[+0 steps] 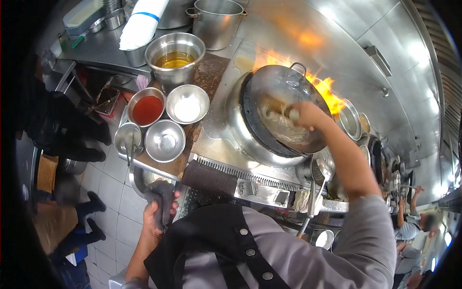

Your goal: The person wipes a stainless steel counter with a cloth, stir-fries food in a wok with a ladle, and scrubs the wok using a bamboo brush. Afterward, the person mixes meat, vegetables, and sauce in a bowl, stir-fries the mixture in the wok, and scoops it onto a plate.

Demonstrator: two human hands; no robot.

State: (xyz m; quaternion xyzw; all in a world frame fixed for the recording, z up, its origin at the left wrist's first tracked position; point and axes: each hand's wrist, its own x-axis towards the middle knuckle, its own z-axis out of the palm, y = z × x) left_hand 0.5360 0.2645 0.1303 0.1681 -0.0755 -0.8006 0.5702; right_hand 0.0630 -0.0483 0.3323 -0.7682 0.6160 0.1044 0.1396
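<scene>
My left hand (153,219) is closed around a folded dark grey cloth (162,198) at the counter's front edge. Over the large dark wok (315,96), my right hand (309,117) is closed on a blurred tool with a pale end (293,114), which looks like a brush. Its far part is smeared by motion inside the wok. The wok sits tilted on a round steel burner ring (232,103), with cloudy liquid (286,132) in its bottom. Orange flames (327,91) rise behind the wok's rim.
To the left stand a bowl of red sauce (147,110), a bowl of white powder (186,104), a steel bowl (165,140) and a pot of yellow oil (175,60). Ladles (323,171) rest right of the wok. Other people (414,219) stand at right and left.
</scene>
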